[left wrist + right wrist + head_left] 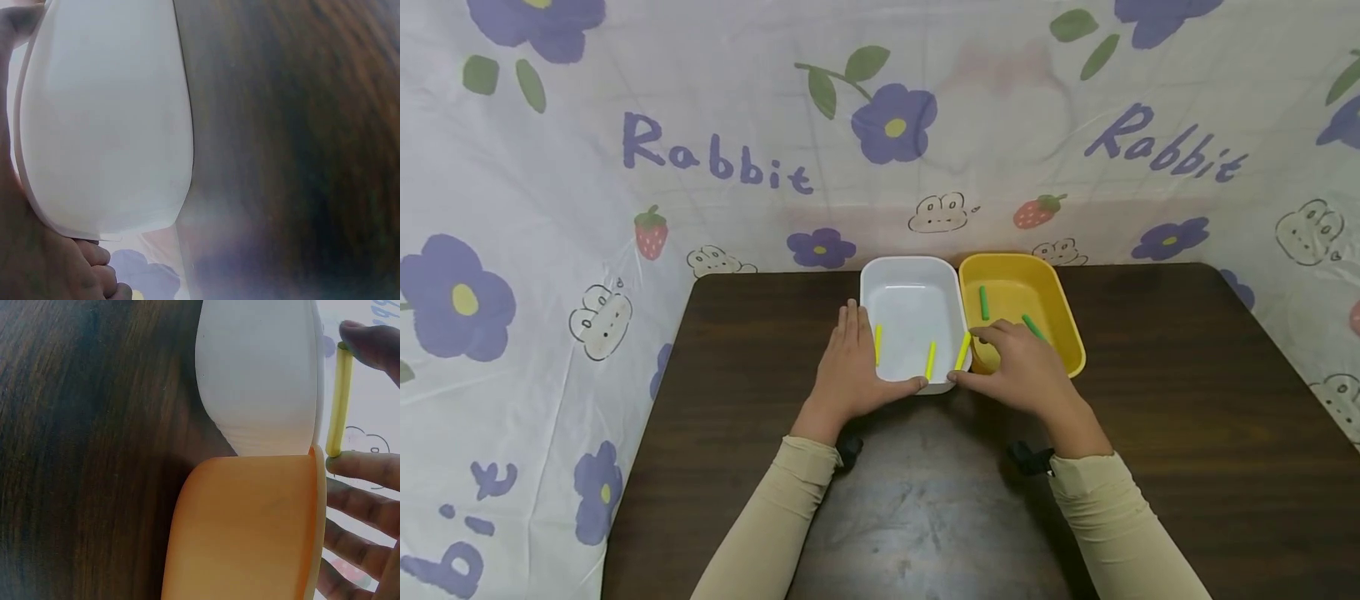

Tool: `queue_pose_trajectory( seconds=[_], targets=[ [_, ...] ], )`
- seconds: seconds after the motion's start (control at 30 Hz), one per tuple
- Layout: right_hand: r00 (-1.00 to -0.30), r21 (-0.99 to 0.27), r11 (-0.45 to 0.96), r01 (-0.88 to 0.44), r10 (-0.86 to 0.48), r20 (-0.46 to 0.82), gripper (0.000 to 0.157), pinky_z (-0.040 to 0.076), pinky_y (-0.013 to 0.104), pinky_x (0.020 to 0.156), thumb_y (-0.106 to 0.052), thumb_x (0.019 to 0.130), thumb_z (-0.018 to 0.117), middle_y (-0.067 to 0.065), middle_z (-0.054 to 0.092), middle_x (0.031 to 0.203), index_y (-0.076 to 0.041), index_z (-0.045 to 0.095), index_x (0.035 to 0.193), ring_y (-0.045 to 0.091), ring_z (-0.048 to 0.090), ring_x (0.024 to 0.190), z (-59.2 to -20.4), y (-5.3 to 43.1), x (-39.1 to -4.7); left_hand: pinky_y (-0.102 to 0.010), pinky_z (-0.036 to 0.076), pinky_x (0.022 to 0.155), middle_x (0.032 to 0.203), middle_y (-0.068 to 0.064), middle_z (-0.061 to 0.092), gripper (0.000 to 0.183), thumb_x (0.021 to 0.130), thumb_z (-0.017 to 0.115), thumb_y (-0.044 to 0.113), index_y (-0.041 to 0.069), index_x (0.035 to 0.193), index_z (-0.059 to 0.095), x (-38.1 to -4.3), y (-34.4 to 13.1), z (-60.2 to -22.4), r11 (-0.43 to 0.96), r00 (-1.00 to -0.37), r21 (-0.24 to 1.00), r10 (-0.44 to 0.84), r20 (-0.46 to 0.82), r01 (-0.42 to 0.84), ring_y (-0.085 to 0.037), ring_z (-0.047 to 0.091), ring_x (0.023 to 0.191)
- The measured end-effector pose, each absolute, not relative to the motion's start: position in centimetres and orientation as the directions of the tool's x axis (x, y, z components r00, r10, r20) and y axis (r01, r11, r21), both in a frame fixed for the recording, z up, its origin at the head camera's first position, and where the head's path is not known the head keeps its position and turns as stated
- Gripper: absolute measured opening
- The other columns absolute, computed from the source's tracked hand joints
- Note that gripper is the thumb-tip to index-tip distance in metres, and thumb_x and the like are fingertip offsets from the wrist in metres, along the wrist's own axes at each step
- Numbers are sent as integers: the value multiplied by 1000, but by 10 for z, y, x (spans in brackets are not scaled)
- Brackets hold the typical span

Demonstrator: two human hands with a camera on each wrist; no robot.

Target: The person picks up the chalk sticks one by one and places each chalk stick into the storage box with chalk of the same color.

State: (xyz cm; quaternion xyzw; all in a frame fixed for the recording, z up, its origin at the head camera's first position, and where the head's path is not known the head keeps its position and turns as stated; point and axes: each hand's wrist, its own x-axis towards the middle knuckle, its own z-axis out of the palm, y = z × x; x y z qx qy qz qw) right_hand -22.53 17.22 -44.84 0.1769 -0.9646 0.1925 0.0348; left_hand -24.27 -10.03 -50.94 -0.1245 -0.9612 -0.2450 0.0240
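Observation:
My right hand (1018,367) pinches a yellow stick (962,351) end to end between thumb and index finger, above the edge where the two bins meet. In the right wrist view, the same stick (339,400) stands just above the rims, its ends against the two fingertips. My left hand (852,367) rests on the white bin (913,300), fingers straight along its left side and thumb stretched along the front rim. Inside the white bin are two more yellow sticks, one stick (877,344) beside the left fingers and another stick (930,360) near the front.
A yellow bin (1071,333) stands against the white one on its right, with a green stick (984,302) and another green stick (1032,326) in it. Both bins sit at the back of the dark wooden table (925,500), before a printed cloth (737,75).

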Motion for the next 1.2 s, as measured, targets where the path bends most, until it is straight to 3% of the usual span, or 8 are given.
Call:
queue_pose_trajectory(
  seconds=[0.17,0.2,0.33,0.43,0.83,1.03,1.1,1.2],
  targets=[
    [-933,-339,869,-361,-332,140,80,27,66,127,-61,81,85,18,71,132,-7,70,138,38,66,122,-451,172,-227,-47,20,132,179,-21,2,147,72,68,89,-3,169,8,-243,-100,-510,852,-968,460,228,104,250,-37,7,167],
    [-932,-334,870,-362,-334,140,80,32,65,124,-62,81,85,17,71,132,-7,70,138,38,66,120,-451,172,-227,-47,20,132,179,-21,2,147,72,68,90,-3,169,8,-242,-100,-509,854,-968,457,229,102,250,-37,8,167],
    [-931,-317,875,-366,-340,136,80,54,59,104,-64,81,84,15,71,130,-9,70,138,36,67,113,-455,170,-228,-48,20,132,179,-20,3,146,72,67,89,-2,169,9,-241,-99,-508,852,-968,459,231,97,250,-37,9,167],
    [-931,-317,876,-364,-339,133,81,59,54,88,-65,82,82,15,71,130,-9,70,139,34,66,109,-457,168,-228,-47,20,132,179,-19,3,145,72,68,89,-2,169,8,-240,-98,-507,852,-969,463,231,89,246,-35,7,167],
    [-937,-318,882,-348,-324,128,82,58,55,92,-66,83,81,16,70,132,-9,69,140,36,65,110,-455,166,-228,-47,18,133,180,-18,-1,146,72,67,89,-1,169,5,-239,-100,-505,855,-972,464,222,75,231,-34,4,168],
    [-939,-343,874,-343,-314,140,76,44,62,116,-62,84,82,16,70,132,-7,71,136,38,66,118,-451,170,-221,-47,17,133,179,-19,1,147,72,68,89,-1,169,4,-239,-99,-504,854,-972,465,221,80,233,-36,6,167],
    [-940,-360,869,-340,-308,145,74,45,61,115,-60,85,83,16,70,131,-7,72,136,37,66,119,-449,173,-218,-47,18,134,179,-20,2,147,72,68,88,-1,169,5,-238,-99,-504,852,-972,469,221,84,234,-36,6,167],
    [-945,-377,867,-327,-291,149,72,55,57,101,-59,86,82,15,70,129,-7,72,135,35,66,116,-445,178,-212,-48,19,133,178,-22,4,147,72,69,88,-3,169,8,-238,-99,-504,849,-971,473,218,94,237,-37,7,167]
  ],
)
